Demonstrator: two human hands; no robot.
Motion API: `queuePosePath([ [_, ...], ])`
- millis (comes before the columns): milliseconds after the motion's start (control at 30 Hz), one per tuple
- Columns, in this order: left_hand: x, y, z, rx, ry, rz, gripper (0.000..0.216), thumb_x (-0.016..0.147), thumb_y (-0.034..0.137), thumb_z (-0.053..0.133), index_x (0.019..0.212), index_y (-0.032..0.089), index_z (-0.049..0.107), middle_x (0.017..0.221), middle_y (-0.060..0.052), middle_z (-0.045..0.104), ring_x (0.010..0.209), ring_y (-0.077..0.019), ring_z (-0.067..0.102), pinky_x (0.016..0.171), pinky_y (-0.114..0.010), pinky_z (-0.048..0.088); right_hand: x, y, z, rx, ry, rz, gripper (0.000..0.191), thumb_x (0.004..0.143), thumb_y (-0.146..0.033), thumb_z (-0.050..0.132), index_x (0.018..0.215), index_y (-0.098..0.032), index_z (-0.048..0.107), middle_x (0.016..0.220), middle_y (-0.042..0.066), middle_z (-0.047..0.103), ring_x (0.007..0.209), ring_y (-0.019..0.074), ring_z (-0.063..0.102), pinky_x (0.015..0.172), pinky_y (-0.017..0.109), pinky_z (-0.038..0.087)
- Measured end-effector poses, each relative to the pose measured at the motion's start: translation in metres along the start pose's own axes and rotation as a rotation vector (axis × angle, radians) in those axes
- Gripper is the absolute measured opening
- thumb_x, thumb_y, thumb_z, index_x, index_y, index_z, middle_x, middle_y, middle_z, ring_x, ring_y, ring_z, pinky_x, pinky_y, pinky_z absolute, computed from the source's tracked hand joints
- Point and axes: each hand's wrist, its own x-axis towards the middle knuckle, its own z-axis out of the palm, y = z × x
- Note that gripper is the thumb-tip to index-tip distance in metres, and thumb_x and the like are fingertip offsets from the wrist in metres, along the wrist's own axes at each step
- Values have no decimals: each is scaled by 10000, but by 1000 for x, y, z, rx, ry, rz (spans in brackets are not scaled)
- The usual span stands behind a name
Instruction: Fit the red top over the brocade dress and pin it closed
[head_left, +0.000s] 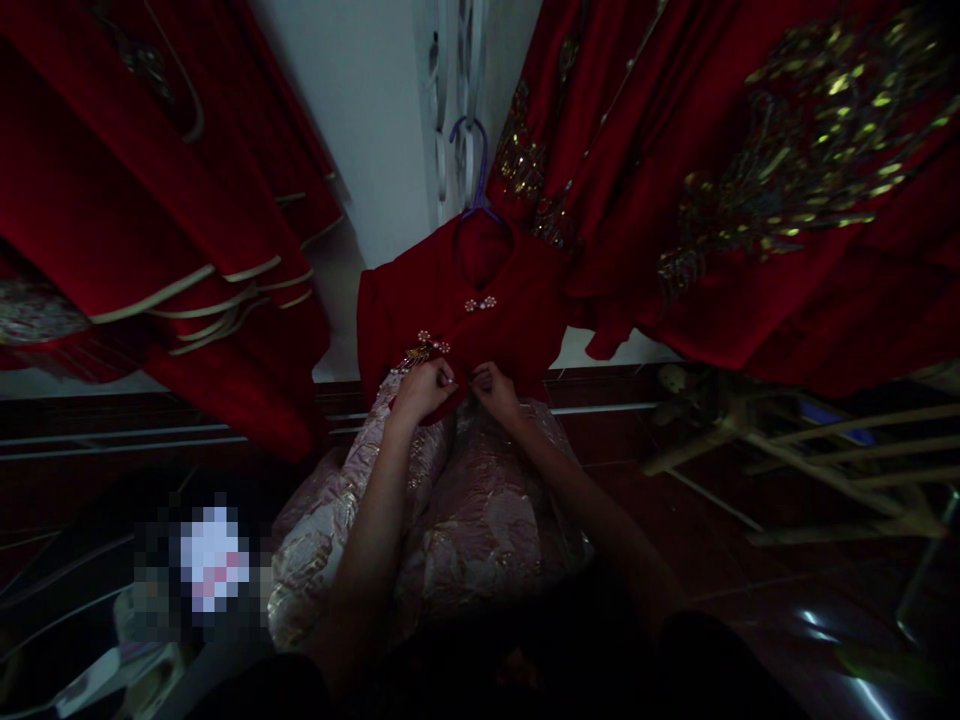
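Although the light is dim, the red jacket (pixel 517 340) can be identified, hanging from a purple hanger (pixel 483 170) hooked at the metal bars (pixel 441 100) beside the white wall (pixel 367 120).

Condition of the front: 2 clasps are noted. The upper clasp (pixel 480 303) sits just below the neck opening; the lower clasp (pixel 433 343) sits nearer the jacket's left edge, with a gold tassel (pixel 414 356) beside it. Both appear to be fastened, in this inspector's judgement.

Hands: the left hand (pixel 425 388) is at the jacket's lower edge, just below the lower clasp, thumb and fingers pinched on the cloth. The right hand (pixel 495 392) is beside it, a little apart, fingers curled and apparently gripping the same edge. Whether a further fastener lies between the fingertips cannot be told.

Progress: the upper front looks complete; the stretch between the 2 hands is judged unfinished, no closed clasp being visible there.

Surroundings: pale shiny cloth (pixel 480 510) extends below the jacket's lower edge. Red clothes hang on both sides, at left (pixel 150 200) and at right (pixel 637 250). A wooden frame (pixel 739 415) stands below the right-side clothes.
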Motion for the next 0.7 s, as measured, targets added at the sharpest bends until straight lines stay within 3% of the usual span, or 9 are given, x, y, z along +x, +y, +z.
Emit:
queuePosePath([
  [100,1,-3,-2,-67,43,-14,70,730,230,632,779,193,599,726,-13,667,647,-148,619,614,-254,444,3,0,2,-140,92,-35,195,757,-236,565,943,-189,529,847,33,608,749,155,596,757,313,512],
  [233,0,-9,-10,-146,102,-60,105,711,265,645,777,190,612,716,-13,668,633,-142,622,591,-246,466,7,-1,8,-202,212,-45,354,718,-304,636,1016,-161,508,1020,108,589,837,184,586,787,338,515],
  [433,-2,-9,-19,-477,75,-110,207,674,328,677,792,163,637,689,-18,650,591,-131,609,512,-242,509,5,-3,1,-24,137,46,185,789,-282,585,942,-178,583,818,31,665,703,146,632,725,297,532],
  [567,0,-8,-16,-686,-10,-225,248,618,309,720,783,127,683,718,-55,697,614,-134,637,569,-262,546,0,-19,-19,186,144,156,301,657,-387,748,838,-168,647,759,35,711,703,159,672,713,299,554],
  [700,2,-12,-9,-722,-100,-224,284,547,274,762,780,120,710,737,-63,720,643,-141,647,621,-271,548,-2,-48,-32,413,-22,178,358,610,-418,785,840,-159,695,845,60,754,764,177,708,725,304,574],
])
